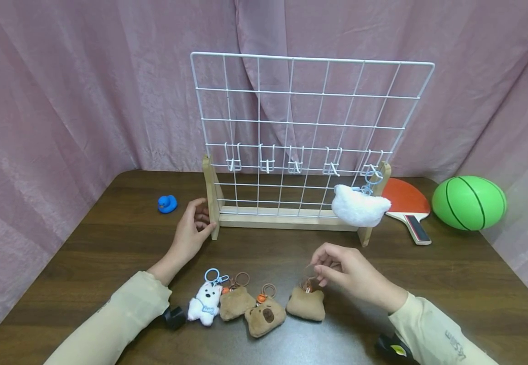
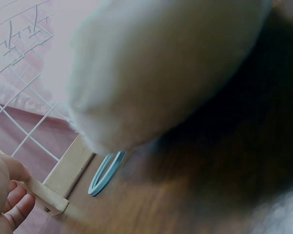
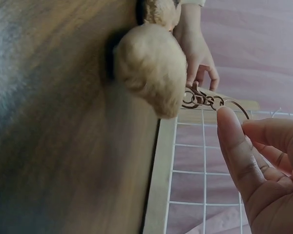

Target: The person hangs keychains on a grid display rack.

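My right hand (image 1: 348, 271) pinches the brown ring (image 3: 238, 104) of a tan plush keychain (image 1: 306, 305) between thumb and fingertips. The plush hangs below by its small chain, its plain back showing in the head view. At the left end of the white wire grid rack (image 1: 309, 122), my left hand (image 1: 187, 230) grips the wooden stand (image 1: 212, 200), thumb in front. Between the hands lie a white bear keychain (image 1: 206, 305) with a blue ring, a brown plush keychain (image 1: 237, 304) and a brown bear keychain (image 1: 266, 318).
Several white hooks (image 1: 267, 163) line the grid's lower part. A white plush keychain (image 1: 359, 205) hangs from the rightmost one. Left of the stand sits a blue rubber duck (image 1: 167, 204). A red paddle (image 1: 405, 197) and a green ball (image 1: 469, 203) lie at the right.
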A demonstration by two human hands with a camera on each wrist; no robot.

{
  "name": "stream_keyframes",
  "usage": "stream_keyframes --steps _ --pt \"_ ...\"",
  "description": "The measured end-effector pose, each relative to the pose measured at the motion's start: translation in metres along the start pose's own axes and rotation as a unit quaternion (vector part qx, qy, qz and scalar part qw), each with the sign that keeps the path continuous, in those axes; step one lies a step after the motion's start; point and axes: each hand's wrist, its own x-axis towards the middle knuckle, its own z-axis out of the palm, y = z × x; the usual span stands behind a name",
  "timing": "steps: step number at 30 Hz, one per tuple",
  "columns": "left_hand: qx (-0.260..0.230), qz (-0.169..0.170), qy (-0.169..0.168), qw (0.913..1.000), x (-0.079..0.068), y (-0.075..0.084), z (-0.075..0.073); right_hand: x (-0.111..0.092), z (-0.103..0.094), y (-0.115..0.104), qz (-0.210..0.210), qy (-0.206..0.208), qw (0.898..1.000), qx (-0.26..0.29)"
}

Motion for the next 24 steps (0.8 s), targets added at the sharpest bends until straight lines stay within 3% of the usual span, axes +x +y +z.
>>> stream_keyframes --steps 24 --pt "-0.006 -0.006 -0.002 1.0 0.0 0.001 0.0 0.006 -0.033 -0.013 0.001 0.04 0.999 -0.036"
